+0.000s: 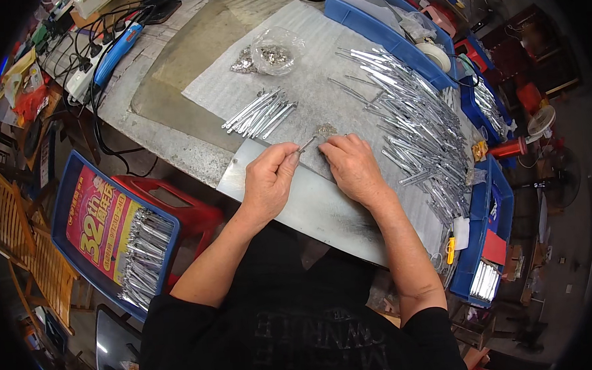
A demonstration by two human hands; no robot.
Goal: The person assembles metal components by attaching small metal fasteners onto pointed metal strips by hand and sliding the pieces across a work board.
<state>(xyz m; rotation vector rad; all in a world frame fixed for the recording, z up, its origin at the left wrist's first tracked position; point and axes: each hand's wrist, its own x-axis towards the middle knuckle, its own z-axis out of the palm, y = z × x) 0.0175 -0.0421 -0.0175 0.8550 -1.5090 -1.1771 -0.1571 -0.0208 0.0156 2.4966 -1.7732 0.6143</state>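
Between its thumb and forefinger, my left hand [270,181] pinches a slim metal strip [307,144] whose tip points toward my right hand. The fingers of my right hand [352,165] are curled together beside a small pile of tiny metal parts [325,127]; what they hold, if anything, is hidden. Both wrists are over a smooth grey metal plate [324,210] along the table's near edge. Left of the pile lies a small bunch of silvery strips [260,114]. A large heap of similar strips [413,122] spreads to the right.
A clear plastic bag [279,50] of small metal pieces lies farther back. Blue bins [382,34] line the right edge, near a yellow-handled tool [451,250]. At left, another blue bin [169,262] of strips is beside a red stool [197,207]; cables surround a power strip [80,82].
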